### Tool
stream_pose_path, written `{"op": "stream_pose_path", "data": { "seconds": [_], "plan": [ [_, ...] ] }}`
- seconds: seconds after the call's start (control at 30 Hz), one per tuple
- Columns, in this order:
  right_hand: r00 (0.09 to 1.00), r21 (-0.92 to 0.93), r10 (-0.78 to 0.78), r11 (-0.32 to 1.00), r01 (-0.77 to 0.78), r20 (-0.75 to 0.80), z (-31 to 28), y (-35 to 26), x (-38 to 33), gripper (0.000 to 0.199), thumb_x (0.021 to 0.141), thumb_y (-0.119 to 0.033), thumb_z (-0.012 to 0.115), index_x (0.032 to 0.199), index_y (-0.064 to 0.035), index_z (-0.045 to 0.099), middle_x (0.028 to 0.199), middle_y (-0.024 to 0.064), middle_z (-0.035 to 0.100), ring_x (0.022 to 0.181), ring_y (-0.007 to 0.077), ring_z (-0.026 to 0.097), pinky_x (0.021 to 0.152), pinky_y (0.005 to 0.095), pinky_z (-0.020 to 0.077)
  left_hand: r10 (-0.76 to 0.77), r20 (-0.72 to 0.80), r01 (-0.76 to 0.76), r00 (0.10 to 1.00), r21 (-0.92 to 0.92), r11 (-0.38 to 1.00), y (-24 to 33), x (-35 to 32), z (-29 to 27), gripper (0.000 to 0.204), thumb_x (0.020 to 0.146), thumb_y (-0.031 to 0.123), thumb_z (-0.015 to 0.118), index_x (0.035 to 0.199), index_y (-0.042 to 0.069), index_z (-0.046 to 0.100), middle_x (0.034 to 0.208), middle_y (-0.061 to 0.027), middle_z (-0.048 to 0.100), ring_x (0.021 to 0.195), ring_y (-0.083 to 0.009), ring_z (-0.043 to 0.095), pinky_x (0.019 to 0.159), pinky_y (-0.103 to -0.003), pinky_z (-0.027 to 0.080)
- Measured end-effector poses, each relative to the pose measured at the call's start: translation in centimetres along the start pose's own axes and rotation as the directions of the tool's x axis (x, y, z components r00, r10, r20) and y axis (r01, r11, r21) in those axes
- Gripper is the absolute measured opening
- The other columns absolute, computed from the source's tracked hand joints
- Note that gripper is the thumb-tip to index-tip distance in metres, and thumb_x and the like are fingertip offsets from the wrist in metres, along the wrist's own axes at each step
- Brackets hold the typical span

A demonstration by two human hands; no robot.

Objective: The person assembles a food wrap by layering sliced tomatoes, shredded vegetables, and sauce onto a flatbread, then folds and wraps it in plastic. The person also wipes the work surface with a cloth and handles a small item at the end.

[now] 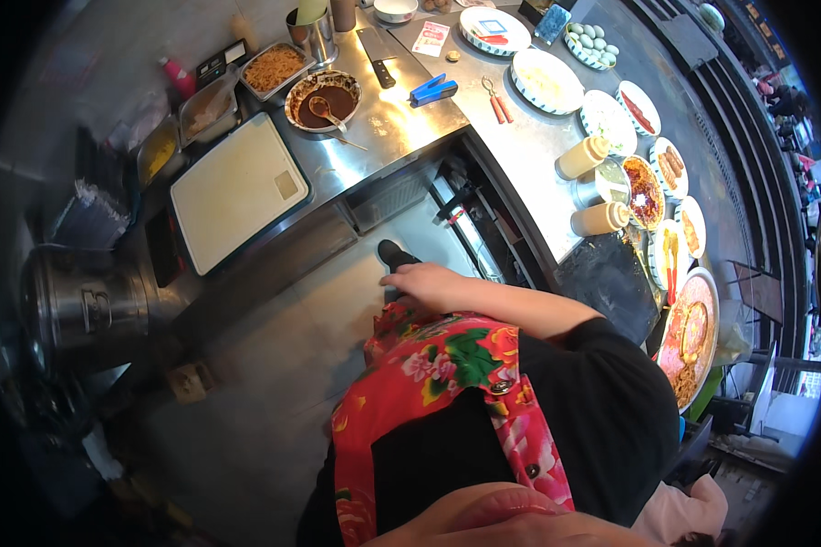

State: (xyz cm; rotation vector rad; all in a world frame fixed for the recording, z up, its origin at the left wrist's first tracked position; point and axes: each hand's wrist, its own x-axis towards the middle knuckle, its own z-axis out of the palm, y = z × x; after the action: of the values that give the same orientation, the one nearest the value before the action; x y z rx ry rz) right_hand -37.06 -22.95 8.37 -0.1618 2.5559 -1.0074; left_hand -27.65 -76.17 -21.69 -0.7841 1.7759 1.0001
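Observation:
My right forearm in a black short sleeve reaches across my body. My right hand (415, 283) is at the front of my red floral apron (429, 365), close to its upper edge. One or two fingers point left, apart, with no object seen in them; the rest are hidden by the apron and the blur. Beyond the hand, a dark shoe (394, 254) shows on the tiled floor (310, 314). My left hand is out of view.
Along the far-left steel counter are a white cutting board (233, 196), a sauce bowl (306, 121) with a ladle, and a cleaver (375, 56). The right counter bears a blue stapler-like tool (432, 90), tongs (497, 100), squeeze bottles (582, 158), several food plates (547, 80) and a black griddle (609, 284).

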Motion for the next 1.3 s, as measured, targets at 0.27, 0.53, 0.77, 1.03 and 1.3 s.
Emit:
{"op": "stream_pose_path", "data": {
  "seconds": [0.27,0.53,0.77,1.03,1.3],
  "plan": [
    [0.974,-0.083,-0.223,0.971,0.224,0.029,-2.8,0.0,7.1,0.046,0.088,-0.023,0.067,0.131,-0.0095,0.057,0.105,0.0152,0.064,0.101,0.0366,0.063,0.085,0.0475,0.0507,0.156,0.107,-0.164,0.982,0.064,0.984,7.0,-1.6,2.7,0.015,0.094,0.014,0.064,0.088,0.002,0.07,0.08,-0.0065,0.069,0.068,-0.0185,0.062,0.063,-0.035,0.05],
    [0.886,0.18,0.047,0.983,0.042,-0.461,-5.5,3.7,0.0,0.032,0.093,-0.018,0.06,0.122,-0.0065,0.061,0.104,0.0167,0.065,0.103,0.0376,0.062,0.089,0.048,0.0504,0.341,0.214,-0.383,0.916,0.206,0.9,27.4,7.3,0.6,0.013,0.093,0.013,0.067,0.092,0.001,0.072,0.083,-0.0062,0.07,0.074,-0.0172,0.062,0.07,-0.033,0.05],
    [0.711,0.535,0.538,0.802,-0.265,-0.453,2.8,4.1,-11.6,0.031,0.093,-0.02,0.058,0.12,-0.0066,0.064,0.099,0.0164,0.07,0.094,0.0354,0.066,0.085,0.0447,0.0516,0.354,0.251,-0.422,0.901,0.319,0.849,36.8,12.3,5.6,0.013,0.092,0.013,0.068,0.095,0.0,0.073,0.086,-0.0059,0.071,0.08,-0.0161,0.063,0.076,-0.032,0.051],
    [0.477,0.72,0.73,0.647,-0.251,-0.49,1.2,7.7,-28.5,0.025,0.091,-0.019,0.063,0.111,-0.0064,0.07,0.099,0.0121,0.073,0.086,0.0234,0.069,0.08,0.0359,0.055,0.241,0.694,-0.684,0.679,0.477,0.553,34.8,8.1,23.0,0.025,0.098,0.024,0.064,0.09,0.002,0.073,0.07,-0.0001,0.061,0.061,-0.0057,0.053,0.054,-0.026,0.041],
    [-0.309,0.53,0.526,0.341,-0.777,-0.792,-8.8,29.6,-57.2,0.028,0.091,-0.018,0.056,0.116,-0.0064,0.064,0.104,0.0172,0.07,0.094,0.0346,0.067,0.082,0.0452,0.0549,0.257,0.706,-0.739,0.66,0.549,0.391,29.2,-0.7,28.7,0.027,0.1,0.026,0.061,0.089,0.004,0.072,0.066,-0.0004,0.059,0.058,-0.0056,0.051,0.051,-0.027,0.039]
  ]
}}
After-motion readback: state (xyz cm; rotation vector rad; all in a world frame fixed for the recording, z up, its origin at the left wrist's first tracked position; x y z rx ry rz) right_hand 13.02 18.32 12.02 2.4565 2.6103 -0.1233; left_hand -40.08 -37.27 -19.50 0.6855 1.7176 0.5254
